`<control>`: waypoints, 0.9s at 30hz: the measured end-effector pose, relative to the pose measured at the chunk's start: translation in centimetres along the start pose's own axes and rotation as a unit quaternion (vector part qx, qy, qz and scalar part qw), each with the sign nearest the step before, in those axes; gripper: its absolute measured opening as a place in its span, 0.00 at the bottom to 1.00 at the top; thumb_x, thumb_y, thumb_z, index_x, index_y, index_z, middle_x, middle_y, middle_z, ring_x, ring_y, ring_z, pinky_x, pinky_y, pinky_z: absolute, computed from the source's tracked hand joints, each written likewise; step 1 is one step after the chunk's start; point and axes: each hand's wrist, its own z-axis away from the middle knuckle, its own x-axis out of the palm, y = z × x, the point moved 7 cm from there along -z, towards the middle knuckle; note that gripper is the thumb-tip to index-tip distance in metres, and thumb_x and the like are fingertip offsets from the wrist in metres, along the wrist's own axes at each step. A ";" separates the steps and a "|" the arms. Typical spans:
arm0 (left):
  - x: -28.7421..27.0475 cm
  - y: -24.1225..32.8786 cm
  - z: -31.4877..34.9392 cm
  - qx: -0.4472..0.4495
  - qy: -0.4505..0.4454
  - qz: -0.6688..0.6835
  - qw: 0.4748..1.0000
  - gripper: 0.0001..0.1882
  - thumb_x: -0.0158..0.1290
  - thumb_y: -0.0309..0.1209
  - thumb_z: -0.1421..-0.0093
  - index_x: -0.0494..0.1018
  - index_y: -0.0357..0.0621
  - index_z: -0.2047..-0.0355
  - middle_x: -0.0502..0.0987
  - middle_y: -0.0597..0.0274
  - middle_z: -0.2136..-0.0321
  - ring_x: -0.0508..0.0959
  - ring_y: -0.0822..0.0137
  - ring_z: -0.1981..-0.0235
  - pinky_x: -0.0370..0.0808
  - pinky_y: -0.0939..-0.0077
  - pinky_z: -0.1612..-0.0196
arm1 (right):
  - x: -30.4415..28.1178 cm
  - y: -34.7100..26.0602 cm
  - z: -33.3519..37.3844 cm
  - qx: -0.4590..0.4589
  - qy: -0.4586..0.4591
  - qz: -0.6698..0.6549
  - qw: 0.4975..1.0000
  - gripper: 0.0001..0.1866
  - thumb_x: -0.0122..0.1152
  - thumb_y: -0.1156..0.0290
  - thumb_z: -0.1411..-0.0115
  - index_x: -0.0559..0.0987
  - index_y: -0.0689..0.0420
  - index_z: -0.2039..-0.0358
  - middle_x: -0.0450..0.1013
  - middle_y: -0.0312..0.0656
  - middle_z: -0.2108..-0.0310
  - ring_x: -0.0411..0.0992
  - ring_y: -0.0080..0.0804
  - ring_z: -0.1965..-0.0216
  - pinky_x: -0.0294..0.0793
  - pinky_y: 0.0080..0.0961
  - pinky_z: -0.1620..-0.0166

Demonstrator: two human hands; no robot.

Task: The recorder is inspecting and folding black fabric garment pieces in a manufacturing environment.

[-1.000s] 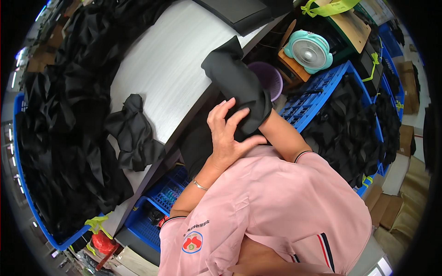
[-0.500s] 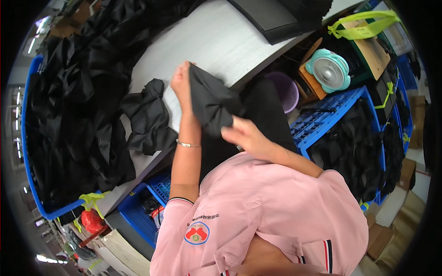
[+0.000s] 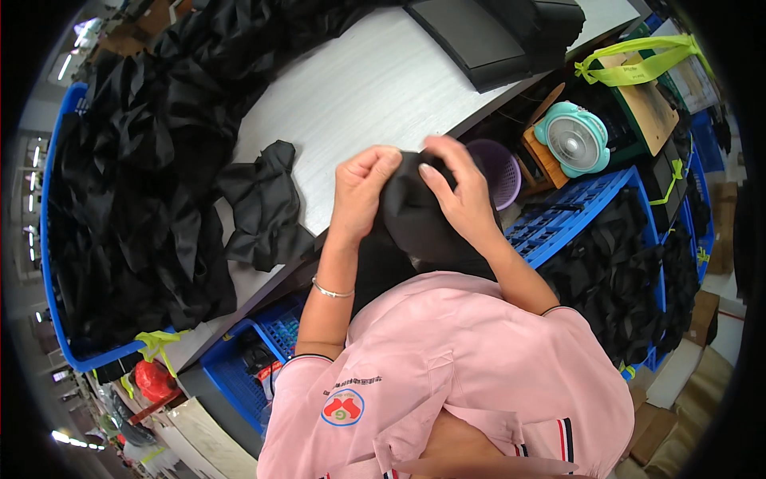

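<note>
A black cloth piece (image 3: 415,211) hangs over my lap, in front of the table edge. My left hand (image 3: 365,188) is closed on its upper left corner, thumb and fingers pressed together. At the cloth's upper right, my right hand (image 3: 463,191) has its thumb and forefinger apart, the fingertips at or just over the cloth's top edge. Whether they touch it I cannot tell. To the left, a crumpled black cloth piece (image 3: 267,207) lies on the pale table (image 3: 343,88), partly over its near edge.
A blue crate (image 3: 52,239) heaped with black cloth stands at the left. Flat black pieces (image 3: 479,44) are stacked at the table's far side. Rightward are a purple basket (image 3: 501,172), a turquoise fan (image 3: 571,137) and a blue crate (image 3: 574,211) of black cloth. A blue tray (image 3: 231,371) sits below the table.
My left hand has come down and to the right with the cloth. My right hand has moved up from the cloth's lower right to its top edge, its fingers now apart.
</note>
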 end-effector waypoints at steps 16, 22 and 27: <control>5.1 -8.9 8.5 -0.353 -0.154 0.418 0.822 0.22 0.59 0.30 0.35 0.72 0.37 0.42 0.77 0.56 0.47 0.79 0.71 0.51 0.79 0.75 0.49 | 10.5 3.8 3.5 0.253 -0.270 -0.295 0.881 0.08 0.64 0.72 0.36 0.82 0.64 0.68 0.77 0.32 0.72 0.71 0.13 0.67 0.71 0.17 0.63; 2.8 -8.9 6.5 -0.286 -0.071 0.396 0.870 0.22 0.58 0.30 0.35 0.72 0.37 0.42 0.77 0.56 0.47 0.79 0.71 0.51 0.79 0.75 0.49 | 16.6 6.3 9.1 0.243 -0.309 -0.269 0.879 0.09 0.61 0.69 0.33 0.80 0.62 0.61 0.74 0.31 0.71 0.72 0.17 0.67 0.73 0.19 0.62; -1.6 -7.6 5.2 -0.231 -0.009 0.358 0.905 0.22 0.58 0.29 0.35 0.72 0.37 0.42 0.77 0.56 0.47 0.78 0.71 0.50 0.79 0.74 0.49 | 8.9 8.6 7.3 0.341 -0.112 -0.194 0.913 0.12 0.58 0.66 0.32 0.80 0.61 0.57 0.75 0.33 0.71 0.73 0.20 0.68 0.73 0.20 0.61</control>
